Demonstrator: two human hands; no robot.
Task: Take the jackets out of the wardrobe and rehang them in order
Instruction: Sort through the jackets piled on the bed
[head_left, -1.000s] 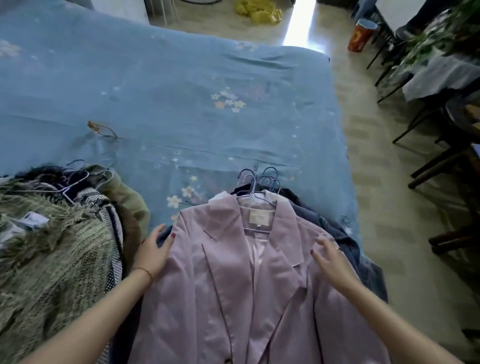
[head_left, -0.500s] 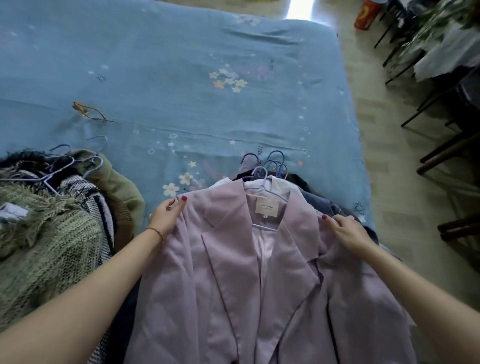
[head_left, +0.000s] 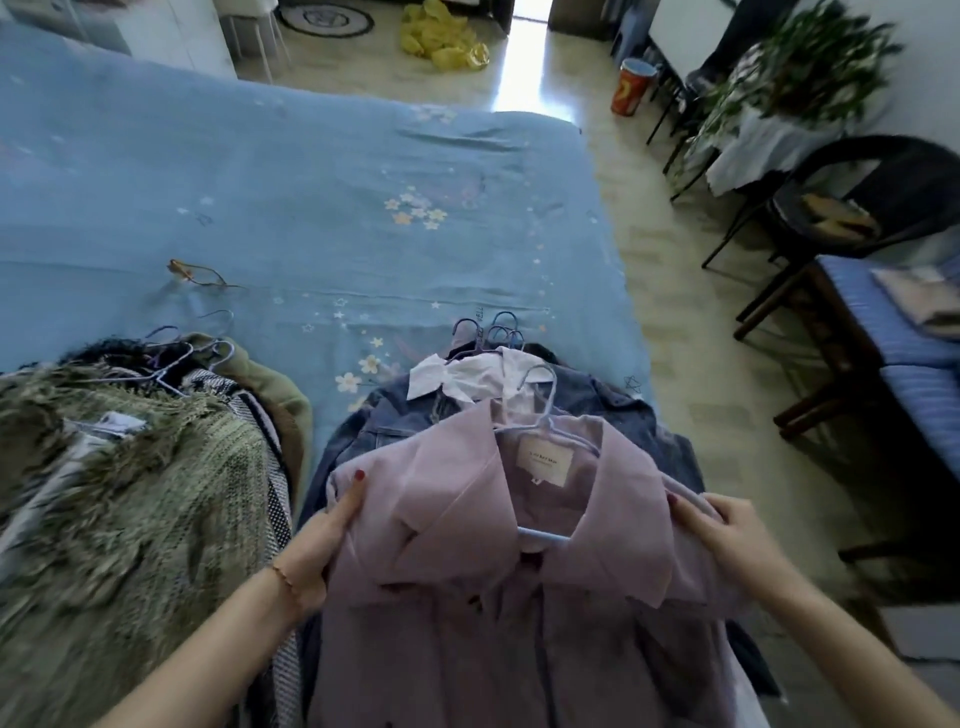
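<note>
1. Your left hand (head_left: 317, 540) is gripping the lilac jacket (head_left: 467, 545) at one shoulder.
2. Your right hand (head_left: 727, 535) is gripping the other.
3. The jacket is sitting on a hanger (head_left: 545, 415), above the denim pile (head_left: 363, 431).

A blue floral bedspread (head_left: 311, 208), a red can (head_left: 627, 87) and yellow bags (head_left: 441, 39) on the floor

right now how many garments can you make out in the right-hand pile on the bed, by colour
Lilac: 1, the lilac blazer, gripped at its shoulders by the left hand and right hand
Blue denim: 1, the denim jacket
White: 1, the white shirt
Total: 3 plainly visible; a dark layer beneath cannot be counted.
</note>
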